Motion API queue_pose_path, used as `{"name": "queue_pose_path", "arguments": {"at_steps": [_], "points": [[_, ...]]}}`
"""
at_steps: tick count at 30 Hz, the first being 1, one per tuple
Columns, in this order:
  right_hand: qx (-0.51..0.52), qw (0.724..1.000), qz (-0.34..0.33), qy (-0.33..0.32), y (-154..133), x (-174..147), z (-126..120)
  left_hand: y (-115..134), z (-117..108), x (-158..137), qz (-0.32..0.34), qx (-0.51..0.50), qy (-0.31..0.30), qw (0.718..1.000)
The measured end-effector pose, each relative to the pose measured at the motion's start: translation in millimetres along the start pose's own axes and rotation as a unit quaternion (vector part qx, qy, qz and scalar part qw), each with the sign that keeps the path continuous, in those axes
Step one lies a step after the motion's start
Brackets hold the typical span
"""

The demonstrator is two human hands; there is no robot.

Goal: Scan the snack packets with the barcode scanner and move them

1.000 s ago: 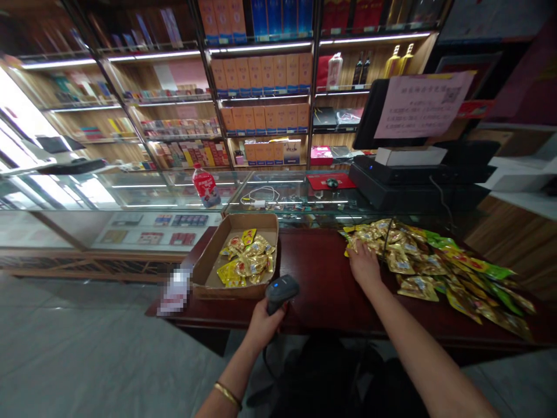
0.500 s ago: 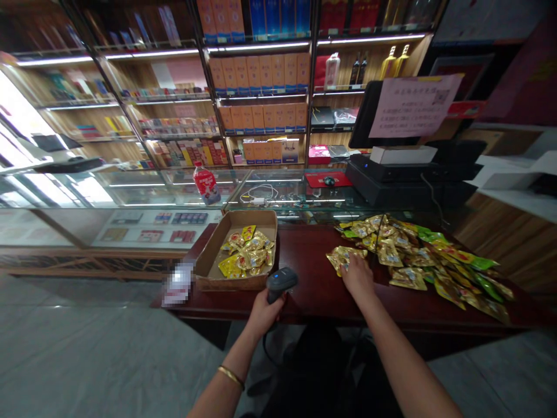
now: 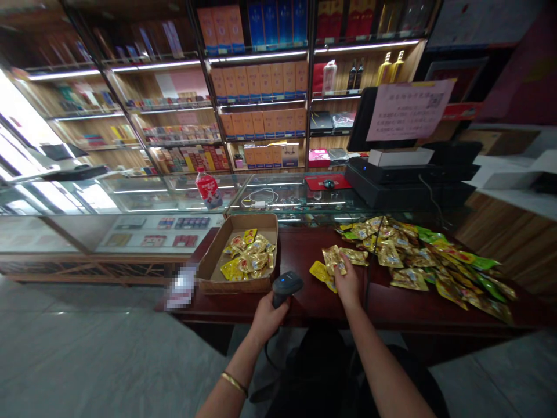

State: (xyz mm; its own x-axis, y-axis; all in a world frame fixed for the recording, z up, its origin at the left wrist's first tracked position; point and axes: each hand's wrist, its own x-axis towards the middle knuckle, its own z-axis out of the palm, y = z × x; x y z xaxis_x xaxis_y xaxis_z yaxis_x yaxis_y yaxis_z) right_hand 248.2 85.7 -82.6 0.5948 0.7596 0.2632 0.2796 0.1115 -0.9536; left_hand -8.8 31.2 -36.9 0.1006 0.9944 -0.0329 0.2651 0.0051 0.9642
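My left hand (image 3: 268, 316) is wrapped round the handle of a dark barcode scanner (image 3: 288, 283), whose head shows a small blue light. Over the red-brown desk, my right hand (image 3: 348, 281) is closed on a gold snack packet (image 3: 333, 259). A yellow packet (image 3: 322, 274) is just left of those fingers; whether it is gripped too, I cannot tell. Behind the hand another gold packet (image 3: 355, 256) lies on the desk. An open cardboard box (image 3: 237, 286) holding several gold and yellow packets stands left of the scanner.
To the right spreads a large pile of gold, yellow and green packets (image 3: 409, 278). A glass counter behind the desk carries a red-labelled bottle (image 3: 209, 188), a white cable (image 3: 260, 203), a mouse (image 3: 329, 184) and a monitor (image 3: 362, 122) with a pink sheet. Stocked shelves rise behind.
My right hand has drawn back slightly to the left with a gold packet lifted in it, and a yellow packet now shows beside it. The scanner has shifted slightly right.
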Motion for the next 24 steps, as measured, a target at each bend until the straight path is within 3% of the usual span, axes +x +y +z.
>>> {"name": "queue_pose_path", "arguments": {"at_steps": [5,14,24], "points": [[0.033,0.999,0.03,-0.001,2,-3,0,12,4,-12,0.025,0.025,-0.017,0.999],[0.201,0.975,0.085,-0.053,6,-6,-1,43,20,-29,-0.054,-0.026,-0.066,0.996],[0.205,0.977,0.035,-0.057,6,-7,-2,52,29,-27,-0.046,-0.043,-0.093,0.994]]}}
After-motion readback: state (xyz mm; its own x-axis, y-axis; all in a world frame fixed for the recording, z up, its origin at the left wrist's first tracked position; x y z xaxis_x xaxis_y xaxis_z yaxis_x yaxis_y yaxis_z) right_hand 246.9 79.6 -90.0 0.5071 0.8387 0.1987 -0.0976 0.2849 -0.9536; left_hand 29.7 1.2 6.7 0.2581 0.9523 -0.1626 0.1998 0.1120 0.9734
